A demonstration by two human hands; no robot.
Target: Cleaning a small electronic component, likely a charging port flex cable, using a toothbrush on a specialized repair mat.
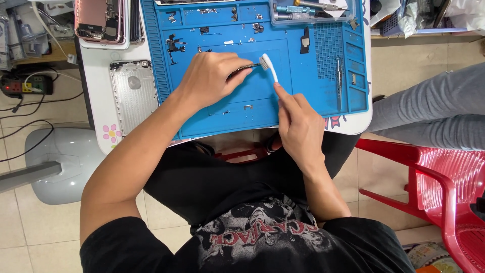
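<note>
**Brush on a Small Part Over the Blue Mat**

Left hand lies palm-down on the blue silicone repair mat, its fingers pinched together on a small dark, narrow phone part whose tip pokes out toward the right. Right hand comes up from below with its fingers closed around the handle of a white plastic toothbrush-style cleaning brush; the brush head touches the free end of the dark part.

Both the part and the brush sit over the flat middle field of the mat, just below the row of shallow compartments.

Judging from how things lie, the disassembly looks largely done: tiny screws and loose components are scattered along the mat's upper compartments, a silver bare phone back housing rests on the white table just left of the mat, and a rose-coloured opened phone body lies above it. Metal tweezers lie on the mat's right side, untouched. Cleaning appears to be mid-way; whether the part is clean yet is too small to tell. Nothing looks reassembled.
</note>
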